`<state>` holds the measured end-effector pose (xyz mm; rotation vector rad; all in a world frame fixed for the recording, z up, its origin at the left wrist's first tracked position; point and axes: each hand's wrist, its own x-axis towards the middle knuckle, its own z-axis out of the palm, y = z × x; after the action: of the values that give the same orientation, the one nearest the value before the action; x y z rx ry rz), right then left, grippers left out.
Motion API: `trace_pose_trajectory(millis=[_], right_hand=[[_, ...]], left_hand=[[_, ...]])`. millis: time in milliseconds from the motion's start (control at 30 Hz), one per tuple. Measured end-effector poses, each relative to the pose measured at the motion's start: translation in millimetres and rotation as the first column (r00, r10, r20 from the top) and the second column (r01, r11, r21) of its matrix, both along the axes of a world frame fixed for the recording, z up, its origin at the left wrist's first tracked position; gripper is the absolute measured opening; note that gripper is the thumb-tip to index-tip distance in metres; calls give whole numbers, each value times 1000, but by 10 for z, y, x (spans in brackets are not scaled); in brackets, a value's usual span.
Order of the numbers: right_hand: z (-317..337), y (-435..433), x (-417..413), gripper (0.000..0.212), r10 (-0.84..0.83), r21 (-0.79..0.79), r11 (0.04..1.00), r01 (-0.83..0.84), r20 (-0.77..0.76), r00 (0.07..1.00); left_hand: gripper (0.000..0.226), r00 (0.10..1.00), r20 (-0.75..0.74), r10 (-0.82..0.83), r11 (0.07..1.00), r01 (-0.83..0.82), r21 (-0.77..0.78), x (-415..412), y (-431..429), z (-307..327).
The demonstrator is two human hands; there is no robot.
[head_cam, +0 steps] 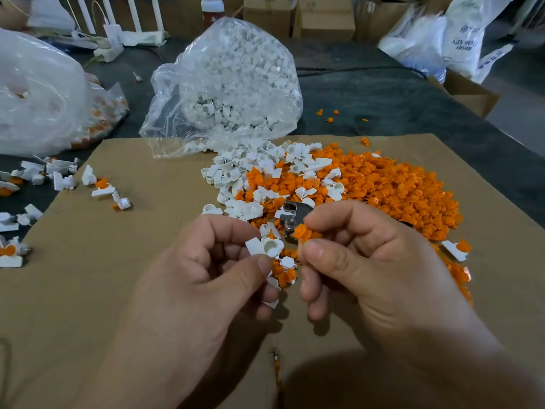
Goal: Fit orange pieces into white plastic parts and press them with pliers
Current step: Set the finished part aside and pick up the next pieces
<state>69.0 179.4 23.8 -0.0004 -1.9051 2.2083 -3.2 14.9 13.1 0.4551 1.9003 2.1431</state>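
Left hand (206, 270): fingers pinch a white plastic part with round socket (264, 247).
Right hand (362, 261): fingers pinch a small orange plastic piece (301, 231), just beside the socket.
Open room: bare brown cardboard sheet (141, 231) left of the hands.

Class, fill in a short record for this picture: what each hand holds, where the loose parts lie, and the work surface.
left hand: pinches a white plastic part
right hand: pinches an orange piece
pliers: metal head visible behind the right hand
orange pile: on the cardboard sheet
clear bag: full of white parts
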Motion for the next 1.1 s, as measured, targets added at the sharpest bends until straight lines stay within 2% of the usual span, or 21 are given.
trace_pose_trajectory(millis=[133, 333, 433, 567, 633, 700, 733, 767, 800, 867, 967, 1100], right_hand=[[-29, -14, -10, 14, 12, 27, 1000, -11, -48, 999], [-29, 21, -39, 10, 155, -193, 967, -167, -76, 985], [-37, 25, -42, 8, 162, -164, 972, -167, -48, 986], [-1, 11, -33, 12, 192, -346, 918, -196, -46, 980], [16, 3, -25, 15, 189, -367, 912, -182, -18, 982], [27, -9, -2, 16, 128, -234, 965, -116, 35, 991], [26, -21, 19, 17, 59, -62, 997, -55, 65, 996], [22, -38, 44, 17, -28, 162, 987, 15, 75, 997], [16, -53, 68, 16, -108, 379, 922, 81, 50, 993], [6, -93, 99, 16, -169, 651, 740, 166, -59, 984], [-13, -128, 80, 12, -162, 794, 549, 261, -206, 965], [-30, -122, 65, 11, -155, 827, 456, 330, -291, 944]], left_hand=[[33, 999, -39, 9, 1000, -10, -11, -12, -16, -9], [31, 994, -102, -27, 999, 22, -46, -16, -46, -51], [30, 986, -167, -16, 998, 5, -66, -21, -55, -77], [31, 977, -215, 9, 993, -34, -112, -29, -70, -102], [31, 972, -235, 10, 990, -43, -136, -28, -75, -98], [31, 971, -239, 22, 987, -59, -150, -25, -76, -94], [32, 971, -235, 30, 985, -68, -157, -26, -77, -98], [33, 973, -227, 38, 983, -77, -167, -29, -76, -108], [36, 975, -216, 45, 979, -86, -182, -32, -77, -117], [39, 979, -196, 48, 974, -89, -209, -33, -70, -130], [38, 981, -191, 25, 971, -69, -227, -24, -50, -134], [37, 980, -196, -20, 966, -32, -257, 0, -42, -135]])
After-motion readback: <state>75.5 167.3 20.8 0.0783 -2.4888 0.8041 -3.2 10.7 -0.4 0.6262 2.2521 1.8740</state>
